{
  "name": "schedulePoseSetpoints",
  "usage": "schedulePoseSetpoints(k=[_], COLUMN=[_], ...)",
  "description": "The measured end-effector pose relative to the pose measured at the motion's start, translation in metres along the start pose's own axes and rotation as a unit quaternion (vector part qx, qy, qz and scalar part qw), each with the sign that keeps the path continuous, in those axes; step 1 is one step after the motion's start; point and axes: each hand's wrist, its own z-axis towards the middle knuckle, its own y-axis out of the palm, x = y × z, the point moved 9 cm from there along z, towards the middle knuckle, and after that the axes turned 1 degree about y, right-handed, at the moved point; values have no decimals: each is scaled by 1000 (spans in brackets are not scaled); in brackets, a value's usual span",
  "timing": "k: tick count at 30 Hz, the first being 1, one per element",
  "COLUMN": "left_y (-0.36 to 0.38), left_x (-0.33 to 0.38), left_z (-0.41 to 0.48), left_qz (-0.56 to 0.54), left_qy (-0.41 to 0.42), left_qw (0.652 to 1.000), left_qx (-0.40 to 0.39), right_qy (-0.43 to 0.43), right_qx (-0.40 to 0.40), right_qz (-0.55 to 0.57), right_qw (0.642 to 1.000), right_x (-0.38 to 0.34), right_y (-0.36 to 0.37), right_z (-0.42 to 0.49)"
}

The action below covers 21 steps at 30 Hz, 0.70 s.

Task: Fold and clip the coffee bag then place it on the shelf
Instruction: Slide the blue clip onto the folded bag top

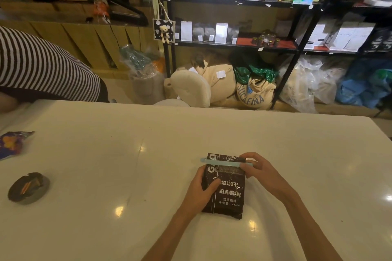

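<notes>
A black coffee bag (230, 195) with white lettering stands on the white table (127, 165), its top folded over. A pale blue clip (222, 162) lies across the fold near the bag's top. My left hand (200, 192) grips the bag's left side, thumb on its front. My right hand (262, 172) pinches the right end of the clip against the bag. The black shelf (233, 45) stands beyond the table's far edge, lined with other bags.
A dark ashtray (28, 187) and a purple snack wrapper (12, 143) lie at the table's left. A person in a striped shirt (42, 68) leans at the far left. Sacks and a cream chair (191, 89) crowd the floor below the shelf.
</notes>
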Motion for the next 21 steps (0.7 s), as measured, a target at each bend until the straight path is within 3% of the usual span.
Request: schedulePoseSetpoints(k=[21], left_y=[3], left_x=[0], left_z=[4], left_qz=[16], left_qy=[-1], left_qw=[999], left_qx=[-45], right_qy=[0], right_qx=[11], right_qz=[47], right_qw=[999], right_x=[-1], right_y=[18], right_z=[11])
